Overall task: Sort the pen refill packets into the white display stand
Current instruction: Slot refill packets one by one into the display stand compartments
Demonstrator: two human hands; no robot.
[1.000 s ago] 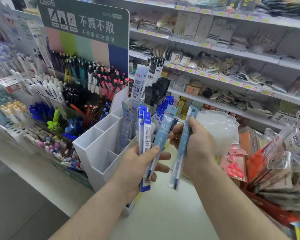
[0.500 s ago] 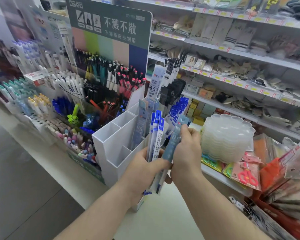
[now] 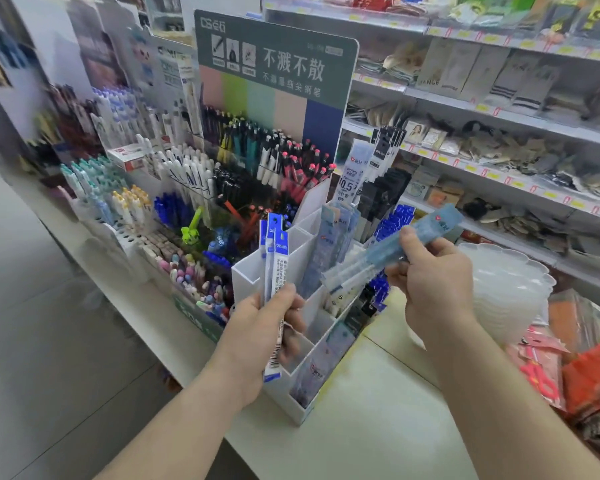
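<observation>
while the left hand (image 3: 257, 336) grips the blue-white packets (image 3: 273, 261) in reserve, the right hand (image 3: 435, 277) pinches a pale blue packet (image 3: 400, 245), tilted toward the white display stand (image 3: 293, 244).

Inspector A: Body check, head view. What is worn on the arms?

Inspector B: Nothing visible. Both forearms are bare from the frame's lower edge to the wrists; no sleeve or cuff shows.

Inspector A: The hands?

Inspector B: Left hand (image 3: 257, 336) and right hand (image 3: 437, 289) are ungloved. No ring, watch, strap or marking can be made out.
</observation>
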